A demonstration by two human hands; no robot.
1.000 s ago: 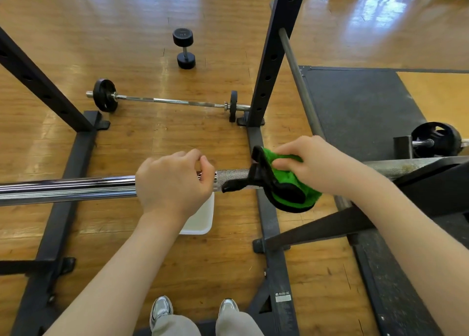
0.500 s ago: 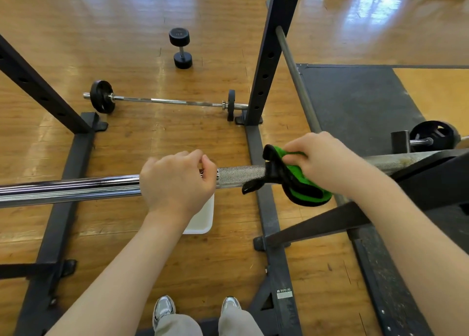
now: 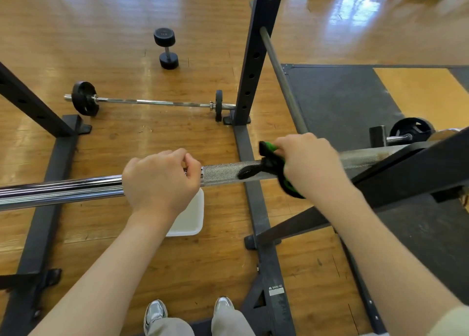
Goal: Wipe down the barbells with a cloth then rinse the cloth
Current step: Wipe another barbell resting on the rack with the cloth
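Across the frame's middle, the barbell (image 3: 223,174) runs chrome-smooth at left, grey knurled at centre; left hand (image 3: 161,181) grasps it, right hand (image 3: 311,167) clutches a green-and-black cloth (image 3: 270,162) around it

Site: gym, free-weights area | floor: polished wood (image 3: 101,31) | 12 o'clock: black dumbbell (image 3: 166,48) | 11 o'clock: plated barbell (image 3: 152,102) on floor | centre: black rack upright (image 3: 256,56) | 2 o'clock: dark rubber mat (image 3: 342,99)

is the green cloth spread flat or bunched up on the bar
Bunched. The right hand grips the green cloth wrapped around the barbell, with folds and a black edge sticking out; no part lies flat.
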